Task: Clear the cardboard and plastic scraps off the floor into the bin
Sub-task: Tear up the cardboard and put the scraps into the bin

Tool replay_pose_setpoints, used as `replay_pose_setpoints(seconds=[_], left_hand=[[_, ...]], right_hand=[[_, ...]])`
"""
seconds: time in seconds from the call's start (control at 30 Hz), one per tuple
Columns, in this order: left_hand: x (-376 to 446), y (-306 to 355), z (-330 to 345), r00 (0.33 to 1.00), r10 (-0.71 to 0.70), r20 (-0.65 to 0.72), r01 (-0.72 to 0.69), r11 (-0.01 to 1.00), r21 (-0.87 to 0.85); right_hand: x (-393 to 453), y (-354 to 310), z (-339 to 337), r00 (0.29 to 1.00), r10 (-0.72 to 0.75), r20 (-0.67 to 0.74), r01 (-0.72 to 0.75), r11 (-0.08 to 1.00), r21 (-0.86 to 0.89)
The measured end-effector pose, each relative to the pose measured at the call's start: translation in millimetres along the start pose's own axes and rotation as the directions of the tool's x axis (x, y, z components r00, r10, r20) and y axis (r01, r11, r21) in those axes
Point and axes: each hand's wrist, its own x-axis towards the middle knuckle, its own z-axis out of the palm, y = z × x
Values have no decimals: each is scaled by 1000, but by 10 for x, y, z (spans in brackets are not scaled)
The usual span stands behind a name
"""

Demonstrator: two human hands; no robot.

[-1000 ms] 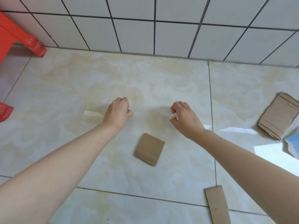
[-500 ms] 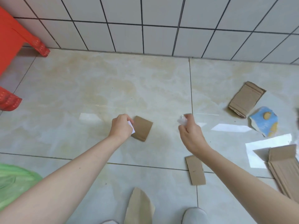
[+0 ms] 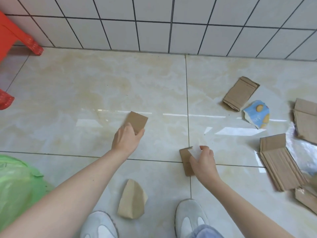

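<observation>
My left hand (image 3: 127,140) grips the near edge of a small square cardboard piece (image 3: 138,121) on the floor tiles. My right hand (image 3: 203,162) pinches a clear plastic scrap (image 3: 194,152) and rests over a narrow cardboard strip (image 3: 185,158) lying on the floor. A curved cardboard piece (image 3: 132,200) lies between my shoes. The bin's green plastic liner (image 3: 15,186) shows at the lower left.
More cardboard lies at the right: a folded piece (image 3: 240,93), a ribbed sheet (image 3: 279,167), a larger one (image 3: 307,121). A blue printed wrapper (image 3: 257,114) and clear film (image 3: 301,148) lie among them. A red stool (image 3: 15,38) stands left by the tiled wall (image 3: 154,23).
The view has pulled back and both hands came nearer. My left hand has reached the square cardboard and taken its edge. My right hand dropped onto the narrow strip, still holding the clear scrap.
</observation>
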Motion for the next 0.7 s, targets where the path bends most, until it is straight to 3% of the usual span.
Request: replay_pose_setpoints(seconds=[0.13,0.23,0.27,0.33,0.47,0.53,0.7], left_hand=[[107,48,62,999,39,-13,-36,978,204],[270,93,116,999,21,34,-29,970,240],[324,112,129,999,6,48,-17,973,232],[428,161,168,998,-30,52,19,978,206],[517,240,206,1000,-20,-11,22,971,239],[496,244,225,1000,14,26,-21,944,329],[435,159,317,988,111,109,-152,844,515]], right_hand=[[-107,-26,107,992,-126,-16,116,947,-299],[-87,-50,218,975,-224,-18,188,860,-474],[-88,-68,260,985,-173,26,162,851,-499],[-102,-115,291,996,-88,-4,75,872,-484],[-38,-21,363,981,-196,2,166,826,-539],[-8,-67,296,973,-232,12,201,815,-543],[159,-70,223,980,-164,112,197,876,-441]])
